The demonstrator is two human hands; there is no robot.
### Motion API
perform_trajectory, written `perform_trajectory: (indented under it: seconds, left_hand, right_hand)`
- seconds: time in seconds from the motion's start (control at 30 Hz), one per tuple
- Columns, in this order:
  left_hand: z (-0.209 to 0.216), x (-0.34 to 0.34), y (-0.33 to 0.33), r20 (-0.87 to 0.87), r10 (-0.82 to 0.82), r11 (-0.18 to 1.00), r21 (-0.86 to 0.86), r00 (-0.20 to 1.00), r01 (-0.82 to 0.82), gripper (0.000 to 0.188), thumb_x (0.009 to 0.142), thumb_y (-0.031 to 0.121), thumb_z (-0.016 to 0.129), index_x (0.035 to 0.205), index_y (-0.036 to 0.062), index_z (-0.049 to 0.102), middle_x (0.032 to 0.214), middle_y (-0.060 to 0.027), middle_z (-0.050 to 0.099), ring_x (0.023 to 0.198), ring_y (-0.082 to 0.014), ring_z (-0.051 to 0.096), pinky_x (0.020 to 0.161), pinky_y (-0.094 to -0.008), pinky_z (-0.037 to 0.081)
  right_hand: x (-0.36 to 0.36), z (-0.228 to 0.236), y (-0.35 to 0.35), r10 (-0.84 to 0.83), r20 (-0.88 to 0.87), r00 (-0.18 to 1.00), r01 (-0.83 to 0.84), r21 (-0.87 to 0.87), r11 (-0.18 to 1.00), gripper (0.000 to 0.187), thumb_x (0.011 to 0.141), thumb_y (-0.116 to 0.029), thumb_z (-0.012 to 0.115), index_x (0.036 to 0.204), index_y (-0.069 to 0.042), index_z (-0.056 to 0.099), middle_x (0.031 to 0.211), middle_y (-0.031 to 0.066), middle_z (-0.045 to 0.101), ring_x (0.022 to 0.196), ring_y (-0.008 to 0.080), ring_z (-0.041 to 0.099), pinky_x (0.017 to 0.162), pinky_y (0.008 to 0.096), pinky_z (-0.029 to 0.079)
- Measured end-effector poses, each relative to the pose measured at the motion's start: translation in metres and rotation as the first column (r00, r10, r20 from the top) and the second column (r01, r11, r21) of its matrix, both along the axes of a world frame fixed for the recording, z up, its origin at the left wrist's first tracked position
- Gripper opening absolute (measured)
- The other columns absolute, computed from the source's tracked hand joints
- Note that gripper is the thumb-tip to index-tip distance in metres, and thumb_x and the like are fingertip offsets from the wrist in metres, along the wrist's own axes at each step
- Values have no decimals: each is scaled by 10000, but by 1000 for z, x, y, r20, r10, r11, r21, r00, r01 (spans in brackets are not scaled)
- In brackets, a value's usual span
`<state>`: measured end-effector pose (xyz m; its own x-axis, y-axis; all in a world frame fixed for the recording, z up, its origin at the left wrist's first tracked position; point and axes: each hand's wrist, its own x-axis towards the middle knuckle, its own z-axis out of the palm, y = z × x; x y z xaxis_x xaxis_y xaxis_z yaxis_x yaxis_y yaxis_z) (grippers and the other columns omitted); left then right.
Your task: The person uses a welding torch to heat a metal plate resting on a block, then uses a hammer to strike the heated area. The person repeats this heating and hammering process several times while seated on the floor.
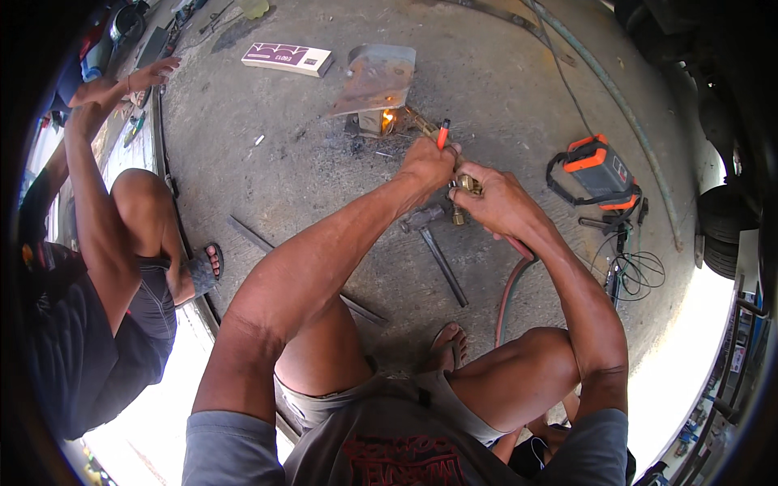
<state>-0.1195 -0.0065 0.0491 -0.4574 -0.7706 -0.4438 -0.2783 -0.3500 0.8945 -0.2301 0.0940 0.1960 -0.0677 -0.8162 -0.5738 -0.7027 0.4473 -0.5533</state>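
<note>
My left hand (429,164) is closed round the front of a brass gas torch (466,185), and an orange-red lighter (442,134) sticks up from the same grip. My right hand (501,200) has its fingers on the valve end of the torch, with the red and green hoses (504,304) running down from it. Past the nozzle, an orange flame (388,119) glows against a small metal block (369,123). A rusty metal plate (377,77) stands tilted just behind the block. Below my hands a hammer (442,263) lies on the concrete.
A purple-and-white box (287,59) lies at the far left. On the right stands an orange-and-grey welding machine (600,172) with tangled cables (640,271) beside it. Metal bars (251,234) lie left of my legs. Another person (105,267) sits close at my left.
</note>
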Motion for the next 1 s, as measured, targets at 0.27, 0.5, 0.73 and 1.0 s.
perform_trajectory:
  seconds: [0.27, 0.5, 0.73, 1.0]
  left_hand:
    - [8, 1, 1, 23, -7, 1000, -9, 1000, 7, 323, 1054, 277, 676, 992, -37, 718, 888, -112, 720, 790, -206, 687, 712, -399, 553]
    - [10, 1, -3, 49, -34, 998, -53, 998, 36, 309, 1055, 279, 673, 992, -20, 724, 866, -108, 718, 765, -192, 672, 695, -390, 536]
    - [8, 2, -4, 77, -50, 994, -91, 996, 57, 318, 1062, 270, 656, 978, -31, 718, 848, -106, 709, 760, -185, 662, 698, -392, 535]
    - [15, 2, -2, 88, -42, 997, -55, 995, 47, 333, 1059, 281, 659, 965, -33, 718, 851, -109, 710, 765, -190, 663, 707, -402, 531]
  right_hand:
    - [-2, -4, -2, -8, -5, 1000, 8, 5, 1000, 410, 970, -258, 671, 1320, -45, 650, 776, 120, 707, 590, 219, 683, 477, 382, 551]
    - [-6, -11, -4, 4, -14, 1000, -5, -19, 1000, 430, 1003, -286, 667, 1385, -92, 620, 704, 75, 657, 517, 171, 629, 455, 369, 519]
    - [-7, -13, -4, -12, -6, 1000, 12, 0, 1000, 474, 1013, -298, 669, 1436, -97, 594, 715, 71, 657, 522, 168, 629, 455, 359, 530]
    - [-6, -11, -3, -5, -14, 1000, 5, -14, 1000, 496, 1005, -288, 665, 1456, -95, 591, 705, 73, 656, 521, 171, 629, 454, 358, 529]
